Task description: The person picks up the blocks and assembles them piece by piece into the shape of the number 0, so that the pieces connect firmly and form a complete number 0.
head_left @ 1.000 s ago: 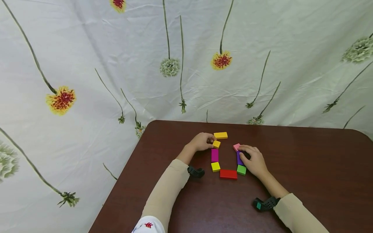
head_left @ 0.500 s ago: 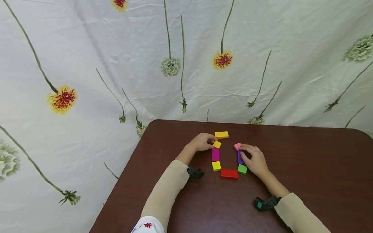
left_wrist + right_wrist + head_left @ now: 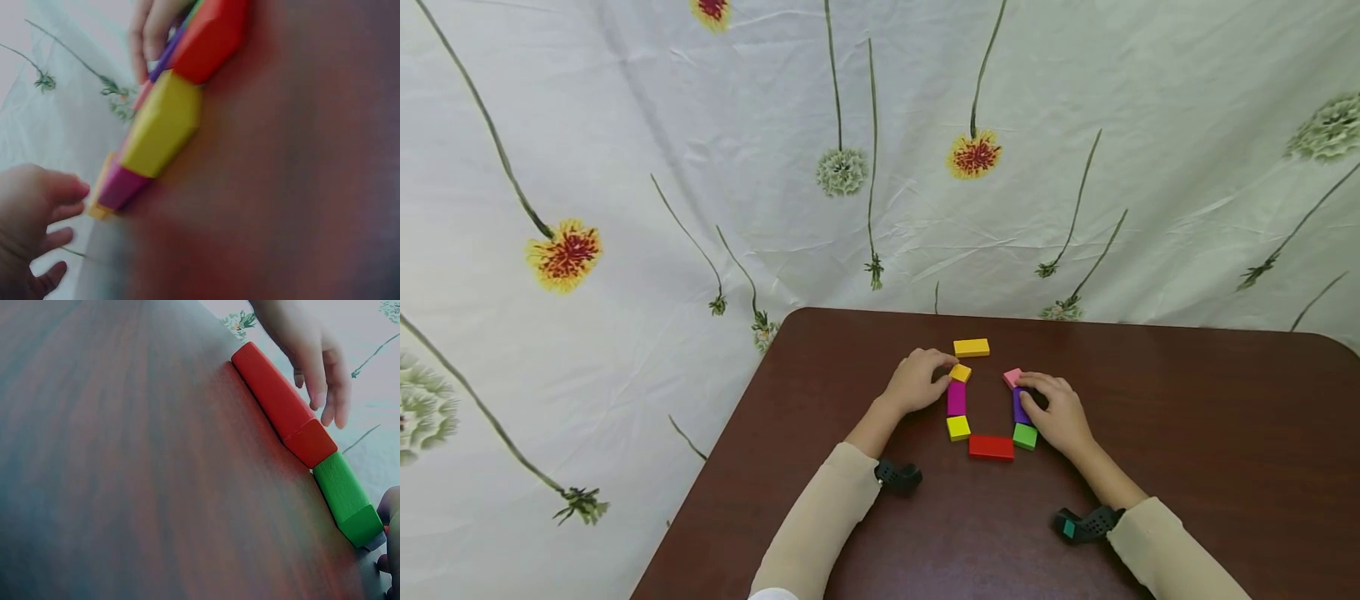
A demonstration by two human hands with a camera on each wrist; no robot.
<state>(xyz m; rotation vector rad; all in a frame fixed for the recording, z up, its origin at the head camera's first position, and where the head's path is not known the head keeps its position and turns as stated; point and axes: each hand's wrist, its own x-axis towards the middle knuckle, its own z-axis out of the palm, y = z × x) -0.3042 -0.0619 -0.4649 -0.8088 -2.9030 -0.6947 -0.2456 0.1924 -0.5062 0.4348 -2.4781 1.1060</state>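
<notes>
In the head view, coloured blocks lie in a U-shaped outline on the table. My left hand (image 3: 917,381) is beside the small orange block (image 3: 960,373) and the magenta block (image 3: 957,398); its fingers are spread and relaxed in the left wrist view, with nothing gripped. My right hand (image 3: 1058,412) rests at the other side, fingertips touching the pink block (image 3: 1012,378) and thumb by the purple block (image 3: 1021,407), which it partly hides. A yellow block (image 3: 958,428), a red block (image 3: 991,447) and a green block (image 3: 1025,436) form the near end.
A longer yellow-orange block (image 3: 972,347) lies apart beyond the left column. The brown table (image 3: 1210,433) ends at a back edge against a white flowered cloth (image 3: 760,125). Each wrist wears a black band.
My left hand has drawn back slightly toward me from the small orange block, its fingers loosening. The right hand stays at the pink and purple blocks. The view shifts slightly.
</notes>
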